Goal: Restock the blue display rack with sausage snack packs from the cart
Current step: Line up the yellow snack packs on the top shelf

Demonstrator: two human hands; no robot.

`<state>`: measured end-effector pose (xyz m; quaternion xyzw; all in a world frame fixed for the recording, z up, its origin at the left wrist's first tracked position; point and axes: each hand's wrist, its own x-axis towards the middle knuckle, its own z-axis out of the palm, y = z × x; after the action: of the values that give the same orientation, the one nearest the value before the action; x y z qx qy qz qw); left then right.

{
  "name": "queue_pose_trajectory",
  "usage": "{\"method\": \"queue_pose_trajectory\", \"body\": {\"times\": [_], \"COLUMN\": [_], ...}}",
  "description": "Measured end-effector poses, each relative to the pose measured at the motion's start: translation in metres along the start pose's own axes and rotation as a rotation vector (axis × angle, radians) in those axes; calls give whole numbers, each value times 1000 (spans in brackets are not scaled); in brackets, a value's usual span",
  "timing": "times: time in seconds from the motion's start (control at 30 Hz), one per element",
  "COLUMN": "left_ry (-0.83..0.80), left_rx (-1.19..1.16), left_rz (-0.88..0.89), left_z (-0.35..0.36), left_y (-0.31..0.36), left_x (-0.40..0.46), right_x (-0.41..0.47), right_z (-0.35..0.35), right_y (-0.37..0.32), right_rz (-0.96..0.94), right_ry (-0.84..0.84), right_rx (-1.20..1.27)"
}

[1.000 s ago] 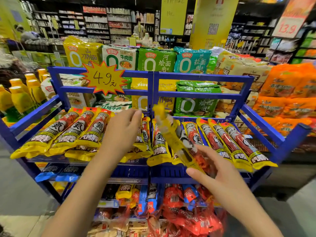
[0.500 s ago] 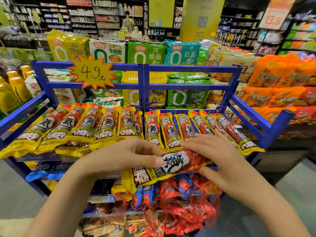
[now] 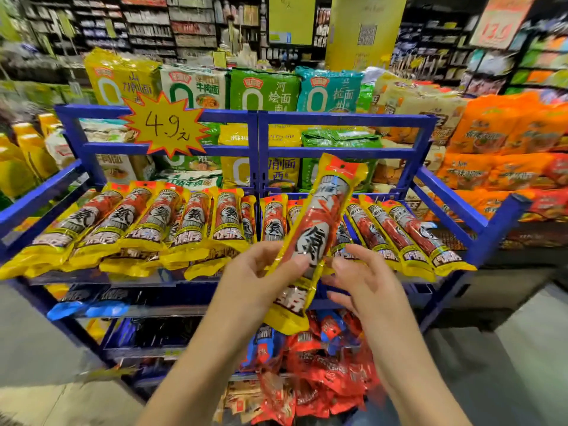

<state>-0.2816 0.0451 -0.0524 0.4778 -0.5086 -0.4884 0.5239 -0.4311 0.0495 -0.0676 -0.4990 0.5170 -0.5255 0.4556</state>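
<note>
My left hand (image 3: 255, 281) grips a long yellow sausage snack pack (image 3: 319, 216) near its lower half and holds it nearly upright, top leaning right, above the middle of the blue display rack (image 3: 344, 118). My right hand (image 3: 365, 281) is just right of the pack with fingers apart, its fingertips at the pack's edge. On the rack's top shelf lie two rows of the same yellow packs, a left row (image 3: 147, 222) and a right row (image 3: 405, 235). The held pack hides part of the right row.
A yellow star price sign (image 3: 164, 127) hangs on the rack's back rail. Lower shelves hold blue packs (image 3: 89, 305) and a heap of red and blue packs (image 3: 322, 364). Noodle bags (image 3: 264, 90) stand behind, orange bags (image 3: 498, 133) to the right, yellow bottles (image 3: 27, 155) to the left.
The pack lay crosswise between both hands; it now stands upright in my left hand and sits higher over the shelf. My right hand has loosened from it.
</note>
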Motion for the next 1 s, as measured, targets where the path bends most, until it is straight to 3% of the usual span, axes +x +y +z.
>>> {"method": "queue_pose_trajectory", "body": {"times": [0.17, 0.3, 0.37, 0.47, 0.57, 0.63, 0.83, 1.0], "left_ry": [-13, 19, 179, 391, 293, 213, 236, 226], "left_rx": [17, 173, 413, 1074, 1440, 1499, 1551, 1530], "left_rz": [25, 56, 146, 352, 197, 118, 113, 108], "left_z": [10, -7, -29, -74, -106, -115, -115, -116], "left_y": [-7, -3, -2, -8, -21, -30, -36, -35], "left_x": [-10, -5, 0, 16, 34, 38, 39, 40], "right_x": [20, 44, 63, 97, 125, 140, 156, 157], "right_z": [14, 16, 18, 28, 49, 67, 96, 103], "right_y": [-4, -8, -14, -21, -23, -19, -11, -6], "right_rz": [83, 108, 93, 60, 69, 86, 13, 6], "right_ry": [60, -14, -50, -115, -171, -181, -108, -153], "right_rx": [-25, 59, 21, -120, -263, -347, -738, -896]}}
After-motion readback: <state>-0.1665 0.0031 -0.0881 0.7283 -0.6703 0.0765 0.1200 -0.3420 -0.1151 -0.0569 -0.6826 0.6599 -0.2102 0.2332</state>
